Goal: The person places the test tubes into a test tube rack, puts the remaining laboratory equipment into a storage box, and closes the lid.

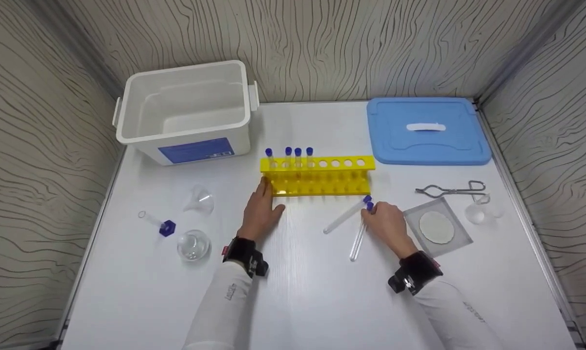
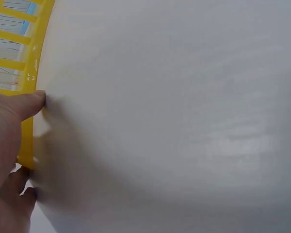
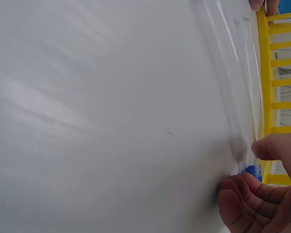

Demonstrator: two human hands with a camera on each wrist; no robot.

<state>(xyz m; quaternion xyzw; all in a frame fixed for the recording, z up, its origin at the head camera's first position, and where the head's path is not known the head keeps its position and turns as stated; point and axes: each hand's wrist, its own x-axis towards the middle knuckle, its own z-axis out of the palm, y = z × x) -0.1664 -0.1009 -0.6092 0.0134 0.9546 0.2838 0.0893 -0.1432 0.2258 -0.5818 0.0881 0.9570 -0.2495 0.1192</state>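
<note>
A yellow test tube rack [image 1: 317, 182] stands mid-table; several tubes with blue caps [image 1: 298, 151] fill holes in its left half. My left hand [image 1: 259, 214] touches the rack's left end with extended fingers, thumb spread in front. In the left wrist view, the thumb [image 2: 31, 103] overlaps the rack's front edge. My right hand [image 1: 386, 223] pinches a blue-capped test tube [image 1: 357, 245] near its cap, the glass slanting towards me. Another capped test tube [image 1: 344, 219] lies beside it, closer to the rack. In the right wrist view, fingers partly hide the blue cap [image 3: 253, 171].
Left: white bin [image 1: 186, 131], glass funnel [image 1: 200, 200], round glass vessel [image 1: 194, 245], and a lying cylinder with a blue hexagonal base [image 1: 167, 228]. Right: blue lid [image 1: 429, 146], metal tongs [image 1: 448, 191], gauze square with white centre [image 1: 437, 227], small clear vessel [image 1: 477, 213].
</note>
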